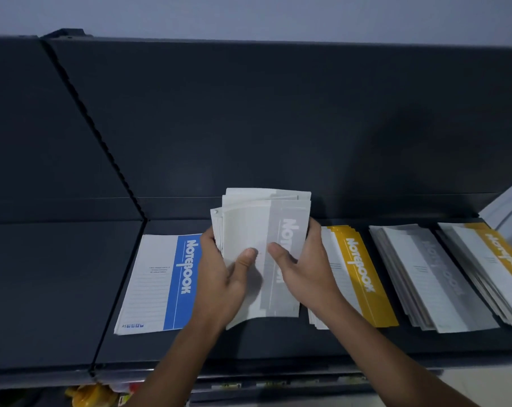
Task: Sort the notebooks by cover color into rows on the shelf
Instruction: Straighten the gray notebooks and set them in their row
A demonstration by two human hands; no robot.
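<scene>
- Grey-covered notebook stack (260, 230), head view, centre frame: held above the dark shelf (58, 289), fanned and bowed. Probably being squared or checked before it is set down.
- Left hand (219, 277) curls round the stack's left edge, thumb pressing the top cover. Right hand (304, 268) does the same on the right edge.
- Rows lie flat by colour: blue notebook (160, 283) left of the hands, yellow pile (357, 277) just right, then grey pile (419, 277). A yellow-topped pile (495, 259) lies at the frame's right edge.

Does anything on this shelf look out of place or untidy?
Yes. The grey pile separates the middle yellow pile from the far-right yellow pile, splitting that color. All three are fanned, edges uneven.
</scene>
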